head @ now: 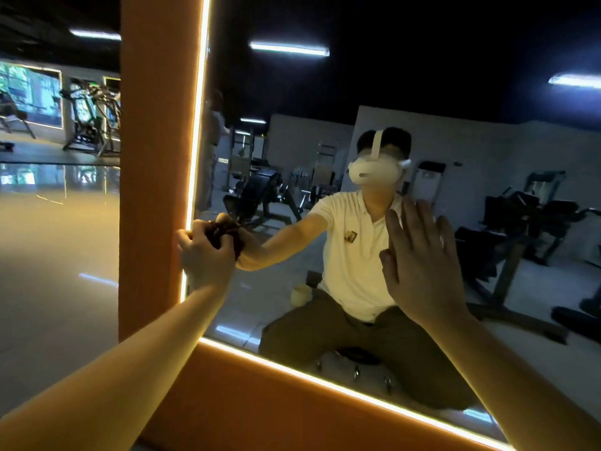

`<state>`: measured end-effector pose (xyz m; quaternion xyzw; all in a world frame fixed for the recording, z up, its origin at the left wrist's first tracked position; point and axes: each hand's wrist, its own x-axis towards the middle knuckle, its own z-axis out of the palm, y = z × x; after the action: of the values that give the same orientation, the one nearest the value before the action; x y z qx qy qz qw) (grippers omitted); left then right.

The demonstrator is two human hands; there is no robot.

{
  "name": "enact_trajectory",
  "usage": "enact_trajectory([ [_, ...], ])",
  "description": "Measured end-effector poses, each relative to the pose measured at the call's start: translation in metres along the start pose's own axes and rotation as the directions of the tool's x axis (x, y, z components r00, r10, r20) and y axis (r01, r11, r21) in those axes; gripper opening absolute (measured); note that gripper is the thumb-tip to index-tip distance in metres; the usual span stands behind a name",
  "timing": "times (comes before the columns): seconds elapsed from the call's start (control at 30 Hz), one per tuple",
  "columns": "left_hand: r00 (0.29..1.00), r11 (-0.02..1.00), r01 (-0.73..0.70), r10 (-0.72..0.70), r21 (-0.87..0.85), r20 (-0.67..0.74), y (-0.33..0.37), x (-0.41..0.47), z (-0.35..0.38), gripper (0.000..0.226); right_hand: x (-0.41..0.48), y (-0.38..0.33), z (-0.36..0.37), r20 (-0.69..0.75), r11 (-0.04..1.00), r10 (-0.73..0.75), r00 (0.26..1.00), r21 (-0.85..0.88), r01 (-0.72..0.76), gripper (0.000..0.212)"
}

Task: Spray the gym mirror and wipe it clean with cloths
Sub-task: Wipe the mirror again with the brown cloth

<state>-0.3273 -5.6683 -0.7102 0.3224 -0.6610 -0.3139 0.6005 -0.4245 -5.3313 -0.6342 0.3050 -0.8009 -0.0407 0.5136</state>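
Treadmills (87,118) stand far left, well apart from the work. The orange frame (153,157) borders the mirror (325,92). The left hand (205,258) clenches a dark cloth (224,234) bunched against the glass at the lit edge, probably to work that margin. The right hand (419,268) lies flat on the mirror, fingers (426,219) spread and released, likely bracing. No spray bottle shows.
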Motion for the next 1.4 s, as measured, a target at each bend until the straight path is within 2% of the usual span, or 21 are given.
enact_trajectory([
  [0.03,0.997,0.996,0.077,-0.078,-0.036,-0.027,0.006,-0.011,0.005,0.027,-0.004,-0.003,0.0,0.004,1.0,0.006,1.0,0.016,-0.006,0.068],
  [0.1,0.997,0.994,0.07,-0.072,-0.083,-0.025,0.02,-0.041,0.013,0.027,-0.009,-0.012,0.002,0.012,0.999,0.027,1.0,0.045,-0.027,0.068],
  [0.2,0.987,0.981,-0.104,0.122,-0.164,0.104,0.039,-0.109,0.024,0.023,-0.019,-0.025,0.005,0.024,0.997,0.037,0.999,0.073,-0.039,0.067],
  [0.27,0.925,0.938,-0.281,0.321,-0.202,0.205,0.04,-0.146,0.029,0.024,-0.029,-0.03,0.008,0.025,0.996,0.02,0.999,0.082,-0.022,0.067],
  [0.33,0.772,0.828,-0.51,0.561,-0.235,0.299,0.025,-0.157,0.028,0.028,-0.04,-0.034,0.013,0.032,0.996,0.011,0.999,0.086,-0.014,0.068],
  [0.4,0.475,0.587,-0.784,0.777,-0.202,0.412,-0.006,-0.134,0.015,0.036,-0.048,-0.037,0.017,0.028,0.995,0.007,1.0,0.098,-0.01,0.068],
  [0.43,0.339,0.461,-0.871,0.812,-0.166,0.475,-0.026,-0.117,0.005,0.037,-0.05,-0.038,0.018,0.025,0.994,0.01,1.0,0.111,-0.013,0.068],
  [0.47,0.285,0.405,-0.904,0.807,-0.134,0.516,-0.048,-0.1,-0.005,0.038,-0.052,-0.039,0.019,0.022,0.992,0.019,1.0,0.122,-0.021,0.069],
  [0.5,0.311,0.421,-0.902,0.785,-0.093,0.536,-0.069,-0.084,-0.016,0.039,-0.054,-0.041,0.02,0.02,0.991,0.026,0.999,0.131,-0.029,0.069],
  [0.6,0.509,0.581,-0.812,0.65,0.062,0.564,-0.118,-0.064,-0.041,0.049,-0.064,-0.04,0.022,0.027,0.989,0.028,0.999,0.147,-0.031,0.069],
  [0.67,0.524,0.597,-0.8,0.64,0.066,0.562,-0.117,-0.075,-0.04,0.05,-0.075,-0.031,0.024,0.027,0.987,0.044,0.999,0.153,-0.047,0.07],
  [0.8,0.365,0.5,-0.859,0.748,-0.108,0.554,-0.073,-0.138,-0.006,0.039,-0.115,-0.002,0.028,0.032,0.984,0.105,0.994,0.144,-0.108,0.073],
  [0.9,0.292,0.463,-0.865,0.78,-0.196,0.553,-0.027,-0.201,0.03,0.037,-0.134,0.025,0.029,0.064,0.989,0.03,0.997,0.142,-0.039,0.074],
  [1.03,0.046,0.275,-0.903,0.825,-0.33,0.563,0.017,-0.247,0.055,0.054,-0.137,0.045,0.026,0.11,0.986,-0.053,0.993,0.165,0.035,0.074],
  [1.1,-0.121,0.112,-0.929,0.808,-0.352,0.576,0.027,-0.224,0.049,0.049,-0.13,0.05,0.022,0.079,0.973,-0.076,0.994,0.226,0.057,0.061],
  [1.13,-0.181,0.033,-0.94,0.794,-0.339,0.58,0.027,-0.203,0.044,0.042,-0.125,0.052,0.019,0.054,0.965,-0.077,0.996,0.255,0.061,0.052],
  [1.17,-0.207,-0.005,-0.945,0.785,-0.328,0.584,0.026,-0.179,0.038,0.037,-0.118,0.054,0.015,0.031,0.959,-0.067,0.997,0.277,0.055,0.046],
  [1.23,-0.165,0.031,-0.948,0.805,-0.317,0.57,0.031,-0.13,0.028,0.037,-0.101,0.06,0.008,-0.006,0.954,-0.038,0.999,0.298,0.038,0.048],
  [1.3,-0.036,0.129,-0.955,0.844,-0.268,0.535,0.054,-0.092,0.02,0.032,-0.083,0.067,0.004,-0.034,0.955,-0.011,0.999,0.295,0.021,0.05],
  [1.33,0.093,0.226,-0.949,0.869,-0.222,0.486,0.071,-0.079,0.019,0.028,-0.076,0.069,0.003,-0.037,0.956,0.001,0.999,0.295,0.01,0.051],
  [1.4,0.483,0.536,-0.826,0.832,-0.174,0.272,0.106,-0.059,0.023,0.027,-0.068,0.072,0.004,-0.03,0.957,0.023,0.999,0.291,-0.013,0.051],
])
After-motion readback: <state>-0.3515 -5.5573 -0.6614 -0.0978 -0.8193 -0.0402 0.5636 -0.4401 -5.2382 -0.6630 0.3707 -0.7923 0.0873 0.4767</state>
